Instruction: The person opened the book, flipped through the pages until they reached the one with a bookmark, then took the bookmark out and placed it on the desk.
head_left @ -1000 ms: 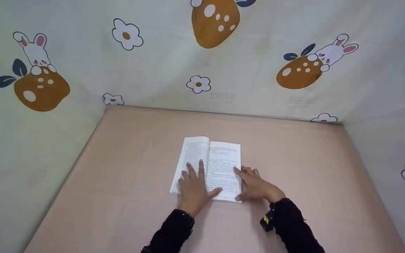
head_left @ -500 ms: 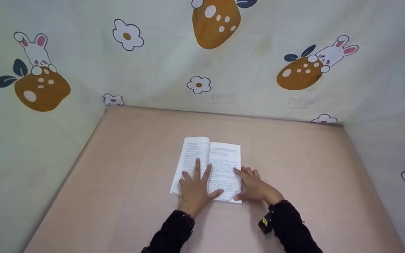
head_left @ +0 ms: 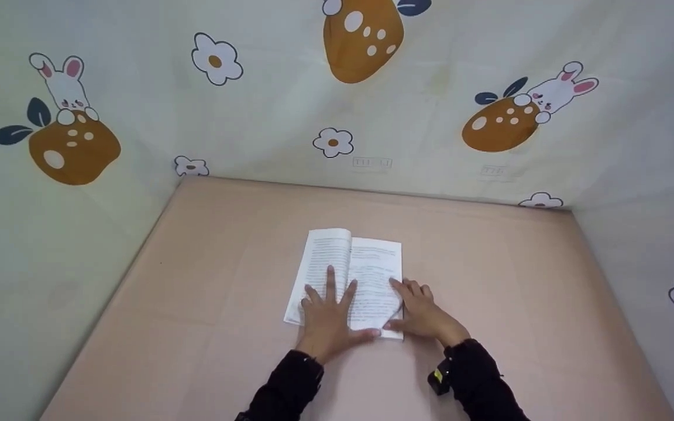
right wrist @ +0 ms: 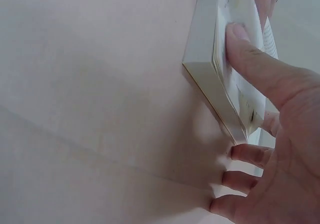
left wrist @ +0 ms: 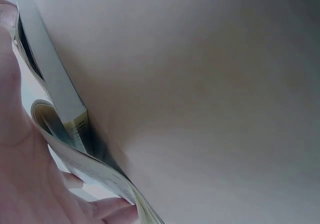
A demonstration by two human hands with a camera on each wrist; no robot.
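Book (head_left: 369,275) lies open, pages upward, near the middle of the counter (head_left: 237,234). Left hand (head_left: 326,327) rests on it with the fingers spread and straight; it does not grasp anything. Its palm and fingers are over the left page (head_left: 326,251), and its thumb reaches across the near edge of the right page. I judge that this flat pressure prevents the book from closing, because the left page arches up at the fold.

Right hand (head_left: 427,313) has its grip on the outer edge of the right page: the thumb presses near the lower corner, the forefinger is higher, and between them a leaf (right wrist: 250,79) bends up, lightly pinched. The other fingers rest on the counter beside the book, probably to steady this hand.

Long axis of the pages runs away from the person, and the fold points nearly straight toward the back wall (head_left: 267,117). The left page slants, its near end further to the left. Print is too small to read, but its lines run across, so it seems turned for the person.
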